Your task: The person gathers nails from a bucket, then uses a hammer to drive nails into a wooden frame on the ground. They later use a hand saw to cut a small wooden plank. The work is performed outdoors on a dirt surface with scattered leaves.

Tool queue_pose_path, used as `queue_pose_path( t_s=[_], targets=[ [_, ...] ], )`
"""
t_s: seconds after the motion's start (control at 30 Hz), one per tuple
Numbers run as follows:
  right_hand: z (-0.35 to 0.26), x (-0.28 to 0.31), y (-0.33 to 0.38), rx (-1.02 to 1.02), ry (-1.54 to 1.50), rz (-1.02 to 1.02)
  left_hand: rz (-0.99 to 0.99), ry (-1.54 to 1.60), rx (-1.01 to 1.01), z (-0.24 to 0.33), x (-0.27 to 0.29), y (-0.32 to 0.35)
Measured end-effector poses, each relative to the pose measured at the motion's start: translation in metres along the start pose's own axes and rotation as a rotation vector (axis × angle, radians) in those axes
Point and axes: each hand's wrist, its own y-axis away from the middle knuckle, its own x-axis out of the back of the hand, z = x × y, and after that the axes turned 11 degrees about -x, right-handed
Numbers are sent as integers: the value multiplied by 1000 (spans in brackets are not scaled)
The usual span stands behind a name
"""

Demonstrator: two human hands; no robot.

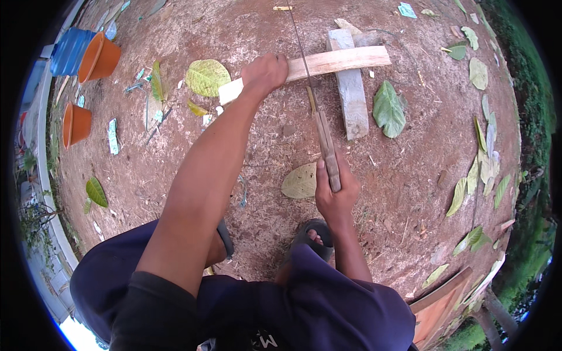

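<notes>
My left hand (266, 73) is closed around the left part of a pale, slightly bowed wooden plank (348, 59) and presses it down. The plank lies across a grey block (353, 105) on the ground. My right hand (338, 190) grips the brown wooden handle (325, 137) of a long, thin-bladed tool. Its dark blade (298, 38) is seen edge-on and crosses the plank between my left hand and the block. Whether it is a saw or a machete, I cannot tell.
Dry and green leaves (389, 109) lie scattered on the reddish dirt. Two orange pots (100, 58) and a blue water jug (71, 51) stand at the far left. My sandalled foot (316, 237) is below the tool. A wooden board (439, 307) leans at the near right.
</notes>
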Motion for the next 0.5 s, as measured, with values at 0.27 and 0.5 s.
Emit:
queue_pose_path(
  t_s=[0.27,0.5],
  targets=[
    [11,6,5,-55,0,8,67,29,17,3,-7,-4],
    [14,51,66,-36,-40,-12,72,1,4,1,5,-14]
  ],
)
